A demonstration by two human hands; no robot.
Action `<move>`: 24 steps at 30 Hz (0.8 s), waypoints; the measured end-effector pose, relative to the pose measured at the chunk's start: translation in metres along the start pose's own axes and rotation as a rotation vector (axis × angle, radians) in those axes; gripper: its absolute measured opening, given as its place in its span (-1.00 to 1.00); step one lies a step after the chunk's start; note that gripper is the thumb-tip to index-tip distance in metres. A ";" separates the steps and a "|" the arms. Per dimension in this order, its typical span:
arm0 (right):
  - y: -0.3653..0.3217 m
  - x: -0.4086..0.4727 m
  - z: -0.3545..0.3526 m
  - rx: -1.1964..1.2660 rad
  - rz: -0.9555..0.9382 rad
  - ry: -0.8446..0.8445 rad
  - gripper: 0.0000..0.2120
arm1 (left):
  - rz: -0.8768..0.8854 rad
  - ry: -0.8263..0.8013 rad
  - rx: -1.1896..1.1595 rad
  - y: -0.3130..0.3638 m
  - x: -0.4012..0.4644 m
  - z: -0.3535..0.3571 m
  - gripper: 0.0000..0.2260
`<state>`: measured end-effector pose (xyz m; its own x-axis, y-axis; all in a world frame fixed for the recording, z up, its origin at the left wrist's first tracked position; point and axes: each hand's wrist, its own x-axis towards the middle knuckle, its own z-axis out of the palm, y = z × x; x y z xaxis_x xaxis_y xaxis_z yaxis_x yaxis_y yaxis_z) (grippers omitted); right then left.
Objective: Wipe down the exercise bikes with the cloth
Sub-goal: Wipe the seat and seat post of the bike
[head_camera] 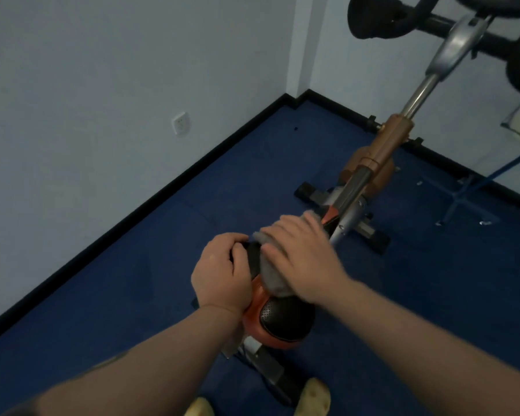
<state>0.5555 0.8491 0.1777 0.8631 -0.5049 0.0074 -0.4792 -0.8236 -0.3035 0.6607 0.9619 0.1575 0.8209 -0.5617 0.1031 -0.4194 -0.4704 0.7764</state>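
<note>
The exercise bike (370, 175) stands on the blue floor (132, 280) in the corner of a room, its front post rising toward the handlebars (373, 19) at the upper right. The saddle (279, 319), black with an orange rim, sits nearest the camera, directly above the person's feet.

The left hand (222, 271) grips the left side of the saddle near its nose. The fingers curl over the edge and the thumb wraps the side, so this grip is closed around the saddle itself. The likely purpose is bracing: a saddle on a post can twist or rock under a sideways rub, and a firm hold keeps it still.

The right hand (300, 259) lies flat on top of the grey cloth (270, 274), which is spread over the front part of the saddle. The fingers are extended and pressed down, not curled around the cloth. This open, pressing grip spreads force over a wide patch of fabric, which suits wiping a curved padded top. The hand is slightly blurred, consistent with a stroke in progress.

The cloth lies between the right palm and the saddle, with a bunched edge showing beside the left fingers and a second edge showing past the fingertips toward the frame.

Judged from this position, the step in hand is wiping the saddle. The rear of the saddle, the frame and the handlebars lie outside the cloth's current contact area.

A wall socket (180, 123) sits low on the left wall.
</note>
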 end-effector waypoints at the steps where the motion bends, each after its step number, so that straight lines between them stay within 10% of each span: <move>1: 0.014 0.009 -0.004 -0.049 0.030 -0.005 -0.49 | 0.001 -0.015 -0.004 0.000 0.000 -0.001 -0.69; 7: -0.006 0.031 0.012 0.003 0.748 0.102 -0.45 | -0.005 -0.064 -0.016 -0.002 0.000 -0.001 -0.66; 24: -0.086 -0.047 0.028 0.192 0.818 0.155 -0.36 | 0.085 -0.107 -0.120 -0.002 0.003 -0.005 -0.65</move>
<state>0.5611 0.9509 0.1770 0.2185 -0.9629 -0.1582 -0.8948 -0.1330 -0.4262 0.6658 0.9644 0.1590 0.7356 -0.6684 0.1099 -0.4312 -0.3369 0.8370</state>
